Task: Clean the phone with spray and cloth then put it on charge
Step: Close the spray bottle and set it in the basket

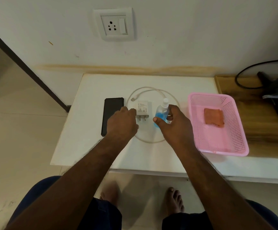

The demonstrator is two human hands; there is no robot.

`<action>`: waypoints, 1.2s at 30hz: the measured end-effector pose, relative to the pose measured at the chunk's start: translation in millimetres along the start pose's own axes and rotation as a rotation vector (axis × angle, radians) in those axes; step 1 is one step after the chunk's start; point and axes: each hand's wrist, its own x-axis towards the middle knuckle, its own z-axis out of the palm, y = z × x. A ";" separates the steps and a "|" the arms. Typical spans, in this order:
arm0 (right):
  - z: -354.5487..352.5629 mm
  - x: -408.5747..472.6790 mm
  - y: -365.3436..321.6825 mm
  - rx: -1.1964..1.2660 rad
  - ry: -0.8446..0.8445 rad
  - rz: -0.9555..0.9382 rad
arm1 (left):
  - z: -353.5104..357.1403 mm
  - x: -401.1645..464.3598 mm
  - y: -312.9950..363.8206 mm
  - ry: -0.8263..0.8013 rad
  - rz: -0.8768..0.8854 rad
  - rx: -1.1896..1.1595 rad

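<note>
Early going: the right hand (171,123) curls its fingers round the spray bottle (161,113), the left hand (123,123) hangs loose over the phone (111,113) on the bench (78,140), cloth (213,117) untouched in the basket (221,146), charger (142,110) unplugged.

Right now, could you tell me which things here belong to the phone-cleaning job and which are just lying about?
For the job: phone, spray bottle, cloth, charger, cable, wall socket.
Lying about: pink basket holding the cloth, black cord.

Black phone (112,113) flat beside charger (142,109)
</note>
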 end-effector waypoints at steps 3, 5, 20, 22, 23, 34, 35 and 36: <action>1.1 -0.1 -0.5 0.003 -0.009 -0.007 | 2.5 1.9 -3.2 0.020 -0.003 -0.015; 1.1 0.0 -0.7 0.008 -0.012 -0.007 | 2.3 2.4 -5.0 0.007 0.005 -0.024; 8.0 -0.6 -1.5 0.099 -0.080 -0.076 | -55.3 15.1 -7.8 0.081 0.015 -1.704; 11.8 -0.4 -1.7 0.084 -0.077 -0.087 | -54.8 16.1 -9.4 0.053 0.030 -1.781; 13.8 -0.3 -2.1 0.077 -0.082 -0.087 | -54.1 16.2 -10.1 0.047 0.042 -1.791; 22.7 -0.3 -9.7 0.066 -0.081 -0.099 | -49.5 17.6 -10.1 0.062 -0.014 -1.648; 23.1 -0.4 -10.2 0.062 -0.078 -0.102 | -48.7 17.6 -10.0 0.060 -0.017 -1.642; 23.1 -0.3 -10.9 0.056 -0.076 -0.106 | -47.8 17.8 -9.3 0.062 -0.021 -1.637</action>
